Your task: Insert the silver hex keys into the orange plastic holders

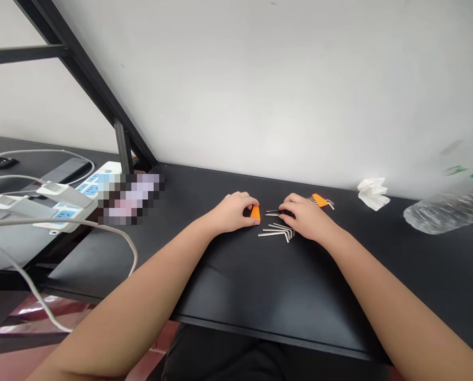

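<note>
My left hand (236, 212) holds a small orange holder (256, 213) between thumb and fingers, near the middle of the black table. To its right, my right hand (300, 216) is closed, its thumb and fingertips pinching a thin metal hex key (275, 211) whose straight end points left towards the orange holder. The key and the holder are apart. Several L-shaped hex keys (276, 230) lie side by side on the table just below both hands. Behind my right hand rests a second orange holder (320, 200) with several hex keys in it.
The black table (236, 286) meets a white wall. A crumpled white tissue (373, 193) and a clear plastic bottle (445, 210) lie on the right. At left are a power strip (89, 189) with chargers, white cables (119, 230), a phone (63, 170) and a black metal frame (89, 87).
</note>
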Tool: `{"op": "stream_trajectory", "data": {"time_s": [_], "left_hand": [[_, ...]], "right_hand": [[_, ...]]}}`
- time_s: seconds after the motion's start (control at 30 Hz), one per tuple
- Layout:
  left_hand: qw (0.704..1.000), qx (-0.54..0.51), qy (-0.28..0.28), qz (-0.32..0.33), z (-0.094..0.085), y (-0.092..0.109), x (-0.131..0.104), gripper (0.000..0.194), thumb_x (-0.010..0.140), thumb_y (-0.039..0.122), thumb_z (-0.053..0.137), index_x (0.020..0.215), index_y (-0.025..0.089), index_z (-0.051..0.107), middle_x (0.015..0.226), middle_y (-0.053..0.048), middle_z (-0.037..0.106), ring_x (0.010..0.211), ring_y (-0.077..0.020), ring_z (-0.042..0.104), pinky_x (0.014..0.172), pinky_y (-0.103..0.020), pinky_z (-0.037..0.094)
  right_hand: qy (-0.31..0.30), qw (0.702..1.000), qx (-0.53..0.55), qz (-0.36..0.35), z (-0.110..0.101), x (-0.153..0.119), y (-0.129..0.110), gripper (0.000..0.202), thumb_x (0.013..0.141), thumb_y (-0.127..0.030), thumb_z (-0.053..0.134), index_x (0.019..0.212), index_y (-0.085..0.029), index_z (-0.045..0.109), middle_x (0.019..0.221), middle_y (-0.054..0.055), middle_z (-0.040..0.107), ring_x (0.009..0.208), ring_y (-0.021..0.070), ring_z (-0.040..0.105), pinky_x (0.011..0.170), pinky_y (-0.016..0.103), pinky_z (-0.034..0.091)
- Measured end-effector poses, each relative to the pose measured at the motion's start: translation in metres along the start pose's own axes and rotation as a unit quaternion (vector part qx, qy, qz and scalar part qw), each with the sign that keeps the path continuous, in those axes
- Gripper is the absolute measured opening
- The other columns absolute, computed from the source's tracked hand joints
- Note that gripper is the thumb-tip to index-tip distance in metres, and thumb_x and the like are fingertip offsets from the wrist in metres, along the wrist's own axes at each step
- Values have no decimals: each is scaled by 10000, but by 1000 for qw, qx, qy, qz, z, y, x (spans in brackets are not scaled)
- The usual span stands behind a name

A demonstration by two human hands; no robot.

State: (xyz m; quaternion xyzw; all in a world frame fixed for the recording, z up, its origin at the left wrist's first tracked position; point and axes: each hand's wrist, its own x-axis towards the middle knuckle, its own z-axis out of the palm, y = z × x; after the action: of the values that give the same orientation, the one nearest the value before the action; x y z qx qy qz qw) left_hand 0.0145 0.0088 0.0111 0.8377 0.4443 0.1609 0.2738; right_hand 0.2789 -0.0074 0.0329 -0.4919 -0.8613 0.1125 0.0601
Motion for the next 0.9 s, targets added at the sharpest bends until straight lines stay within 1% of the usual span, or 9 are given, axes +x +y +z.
{"op": "stream_trajectory", "data": {"time_s": [0.13, 0.2, 0.3, 0.4, 0.5, 0.6, 0.7, 0.83, 0.9], "left_hand": [[1000, -7, 3, -3, 0, 0, 0, 410, 808, 453, 775, 1173, 269, 733, 1048, -45, 678, 1011, -250, 613, 900, -373, 494], [1000, -8, 2, -3, 0, 0, 0, 413, 809, 455, 775, 1176, 270, 732, 1045, -44, 676, 1006, -249, 614, 890, -371, 494], [1000, -1, 2, 3, 1, -1, 0, 410, 814, 458, 775, 1177, 274, 726, 1044, -40, 674, 1000, -247, 613, 876, -364, 493], [1000, 3, 2, 6, 2, -3, 1, 402, 817, 462, 774, 1170, 275, 721, 1039, -36, 671, 997, -245, 613, 875, -360, 490], [1000, 0, 2, 6, 3, -4, 1, 397, 820, 465, 771, 1164, 275, 720, 1040, -33, 670, 999, -241, 607, 882, -359, 487], [1000, -4, 3, 5, 3, -5, 1, 406, 816, 464, 773, 1171, 276, 717, 1049, -34, 669, 1008, -241, 603, 894, -359, 484], [1000, -6, 4, 6, 3, -5, 1, 418, 821, 471, 765, 1185, 272, 715, 1051, -38, 669, 1008, -241, 601, 895, -364, 485], [1000, -1, 3, 10, 4, -6, 2, 418, 825, 470, 763, 1189, 269, 714, 1050, -39, 670, 1005, -240, 603, 894, -366, 486], [1000, 2, 4, 11, 3, -5, 2, 414, 823, 461, 765, 1185, 268, 716, 1055, -37, 672, 1006, -238, 604, 895, -363, 486]], "right_hand": [[13, 1000, 17, -9, 1, 1, -2, 128, 989, -253, 617, 978, -209, 737, 1063, 70, 648, 850, 198, 630, 806, 365, 516], [18, 1000, 16, -16, 1, 1, -4, 137, 986, -231, 614, 911, -206, 726, 1031, 67, 641, 835, 193, 620, 782, 353, 506], [11, 999, 14, -33, 1, 1, -6, 189, 979, -161, 579, 849, -203, 709, 991, 69, 635, 891, 207, 621, 809, 351, 497], [4, 999, 14, -45, 5, 4, -7, 198, 962, -116, 563, 847, -198, 702, 979, 72, 634, 924, 216, 612, 834, 356, 493], [0, 998, 21, -65, 8, 6, -9, 199, 967, -111, 555, 874, -196, 709, 977, 71, 634, 915, 210, 601, 829, 350, 491], [3, 997, 16, -70, 8, 8, -10, 211, 979, -120, 545, 880, -196, 716, 974, 75, 633, 915, 215, 591, 838, 360, 492], [19, 998, 23, -49, 8, 8, -6, 203, 974, -115, 547, 900, -194, 718, 1014, 82, 636, 950, 224, 596, 878, 376, 497], [38, 997, 57, 18, 7, 8, 2, 110, 934, -164, 640, 1010, -198, 712, 1133, 79, 637, 958, 213, 630, 863, 361, 512], [33, 997, 59, 36, 6, 8, 4, 98, 928, -148, 629, 957, -199, 707, 1104, 67, 642, 913, 196, 636, 824, 341, 506]]}}
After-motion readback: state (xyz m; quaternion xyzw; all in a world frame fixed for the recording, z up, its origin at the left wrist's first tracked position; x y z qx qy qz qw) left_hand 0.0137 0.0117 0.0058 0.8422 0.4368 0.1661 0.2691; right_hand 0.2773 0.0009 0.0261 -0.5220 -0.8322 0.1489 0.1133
